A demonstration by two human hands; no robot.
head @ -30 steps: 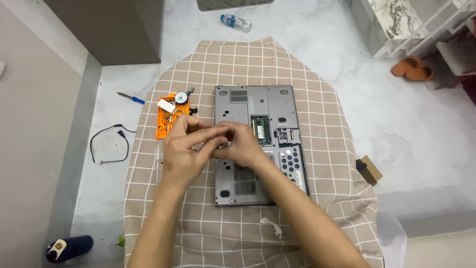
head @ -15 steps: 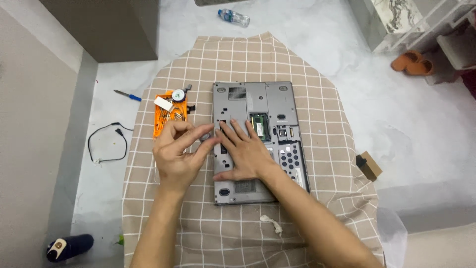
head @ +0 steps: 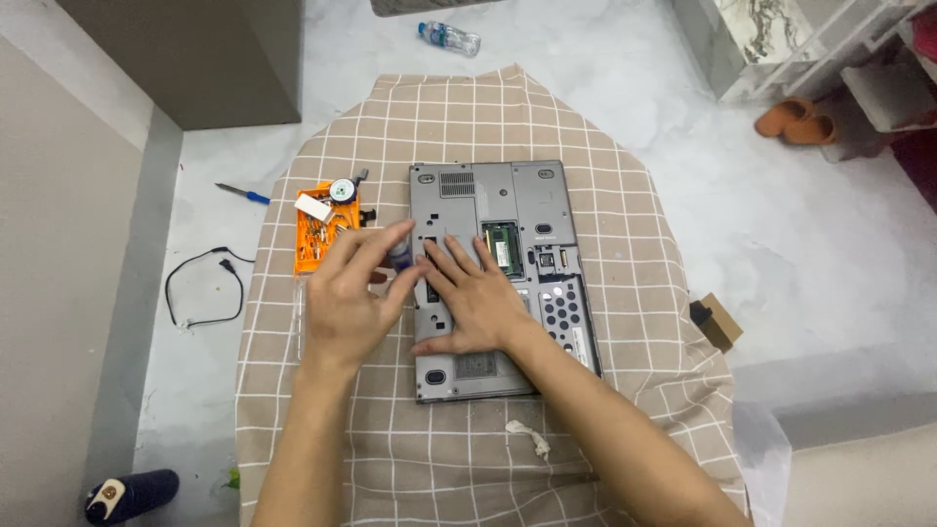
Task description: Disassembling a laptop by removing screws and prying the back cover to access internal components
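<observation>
A: Your right hand (head: 473,304) lies flat on the underside of the grey laptop (head: 498,278), fingers spread, palm pressing the lower left part of the case. It holds nothing.

B: And the left?

A: Your left hand (head: 351,298) is at the laptop's left edge, thumb and fingers pinched around a small dark tool (head: 398,256), probably a screwdriver handle; most of it is hidden by your fingers, so the tip cannot be seen.

B: Where does the laptop sit?

A: Upside down in the middle of a beige checked cloth (head: 586,146) spread over the pale floor. A memory slot (head: 502,246) is open just beyond your right fingertips, and a round-holed vent (head: 564,310) lies to the right of that wrist.

B: What is around it?

A: An orange tool tray (head: 322,234) lies just left of the laptop, near your left fingers. A white scrap (head: 528,437) lies on the cloth below the laptop, beside your right forearm. Off the cloth: a blue-handled screwdriver (head: 242,193), a black cable (head: 200,288), a plastic bottle (head: 449,37), orange slippers (head: 795,119), a small cardboard box (head: 717,320) and a dark slipper (head: 129,493).
</observation>
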